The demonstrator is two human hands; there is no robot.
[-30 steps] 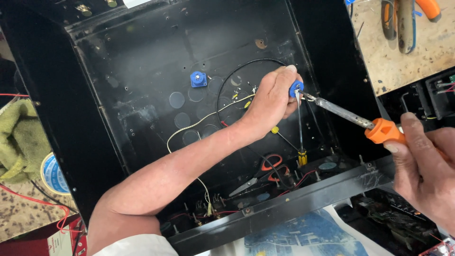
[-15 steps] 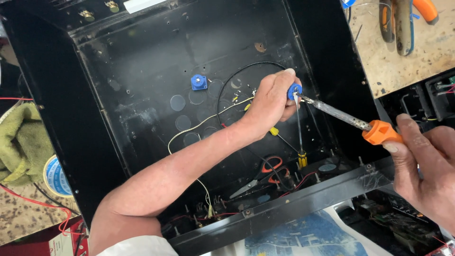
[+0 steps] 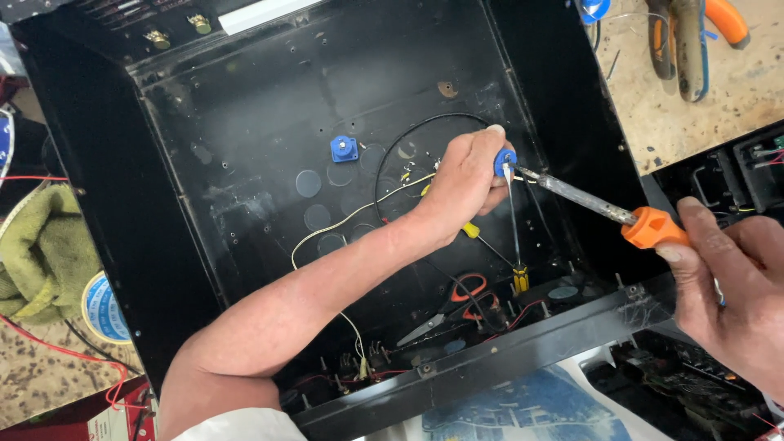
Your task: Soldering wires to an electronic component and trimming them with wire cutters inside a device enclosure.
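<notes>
My left hand (image 3: 464, 181) reaches deep into a black metal box (image 3: 245, 212) and pinches a small blue socket part (image 3: 505, 161) near the box's right wall. My right hand (image 3: 731, 286) grips the orange handle of a soldering iron (image 3: 600, 206). Its metal tip touches the blue part at my left fingertips. White and yellow wires (image 3: 351, 216) trail from under my left hand across the box floor.
A second blue socket (image 3: 344, 149) sits on the box floor. Red-handled scissors (image 3: 457, 304) and a yellow-handled screwdriver (image 3: 517, 261) lie near the front wall. Orange pliers (image 3: 694, 33) rest on the bench at top right; a green cloth (image 3: 41, 249) and tape roll (image 3: 102, 306) lie left.
Both hands stay almost still. The iron's tip keeps contact with the blue part; my right hand shifted only slightly on the handle.
</notes>
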